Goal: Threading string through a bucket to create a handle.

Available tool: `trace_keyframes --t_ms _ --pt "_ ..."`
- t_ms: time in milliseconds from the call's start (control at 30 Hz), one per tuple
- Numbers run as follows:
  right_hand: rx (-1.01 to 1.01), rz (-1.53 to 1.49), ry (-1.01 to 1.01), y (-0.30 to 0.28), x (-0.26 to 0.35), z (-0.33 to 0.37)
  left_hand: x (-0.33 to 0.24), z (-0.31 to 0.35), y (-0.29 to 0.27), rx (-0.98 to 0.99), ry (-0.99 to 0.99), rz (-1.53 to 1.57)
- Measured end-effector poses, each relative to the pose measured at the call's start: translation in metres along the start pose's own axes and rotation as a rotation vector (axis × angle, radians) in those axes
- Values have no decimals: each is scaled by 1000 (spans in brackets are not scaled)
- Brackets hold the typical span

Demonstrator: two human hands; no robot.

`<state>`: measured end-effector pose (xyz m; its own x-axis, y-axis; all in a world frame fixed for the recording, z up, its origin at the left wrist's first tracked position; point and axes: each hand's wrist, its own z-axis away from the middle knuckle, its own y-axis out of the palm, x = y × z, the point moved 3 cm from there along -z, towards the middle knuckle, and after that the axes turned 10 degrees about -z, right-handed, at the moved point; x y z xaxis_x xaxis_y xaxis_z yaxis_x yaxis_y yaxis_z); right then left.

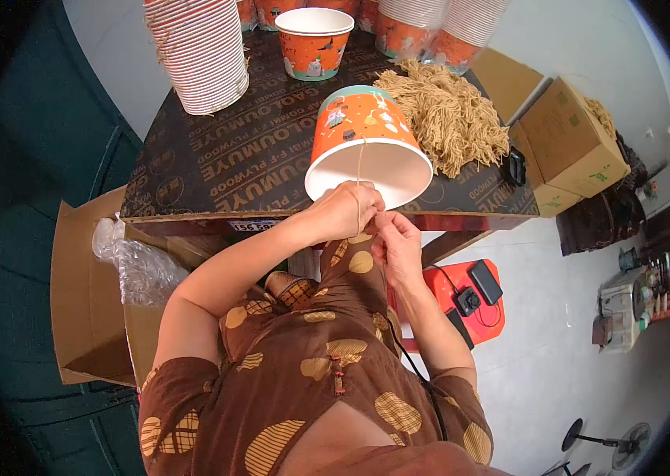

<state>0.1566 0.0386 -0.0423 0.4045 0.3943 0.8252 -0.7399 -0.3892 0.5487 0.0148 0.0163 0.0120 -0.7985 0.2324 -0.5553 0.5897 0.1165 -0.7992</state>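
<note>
- The orange bucket (363, 117) lies tipped over at the front of the dark tabletop (248, 170), its white mouth turned toward the person; a tan cord (362, 163) comes over its rim and down across the opening.
- The left hand (347, 213) is curled in a narrow grip on that cord, just in front of the mouth.
- The right hand (398, 242) sits close beside it, thumb and fingers drawn together (whether a strand is caught between them is too small to tell).
- A hard tug could drag the bucket off the front edge — nothing visible braces its sides.
- With both hands crowded together, a thin strand might slip from the fingertips or twist into an unwanted tangle.
- Uneven pulling could crease the rim where the cord crosses it.
- The loose heap of tan cords (454, 119) lies right beside the bucket — a sideways roll would probably push into it and snag strands.
- The upright bucket (314, 49) stands behind, apart from both hands.
</note>
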Motion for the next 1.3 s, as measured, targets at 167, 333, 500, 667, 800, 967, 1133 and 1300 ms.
trace_keyframes --t_ms 167,333,500,667,800,967,1133,1300 --pt "-20 8 -38 -2 -1 1 1 -3 0 14 -33 12" --pt "-12 -41 -76 0 4 4 6 -2 3 23 -126 88" --pt "-49 -150 -98 -4 4 3 7 -2 3 -38 -117 83" --pt "-77 75 -251 -5 6 4 5 -3 1 2 -147 101" --pt "-93 234 -383 -7 6 2 4 -2 2 -4 -185 132" --pt "-121 267 -450 -3 12 2 3 -2 0 -8 -187 107" --pt "-118 295 -512 -7 14 -1 3 -5 -1 12 -188 113" --pt "-144 542 -616 -15 11 -5 4 -5 -1 -16 -153 105"
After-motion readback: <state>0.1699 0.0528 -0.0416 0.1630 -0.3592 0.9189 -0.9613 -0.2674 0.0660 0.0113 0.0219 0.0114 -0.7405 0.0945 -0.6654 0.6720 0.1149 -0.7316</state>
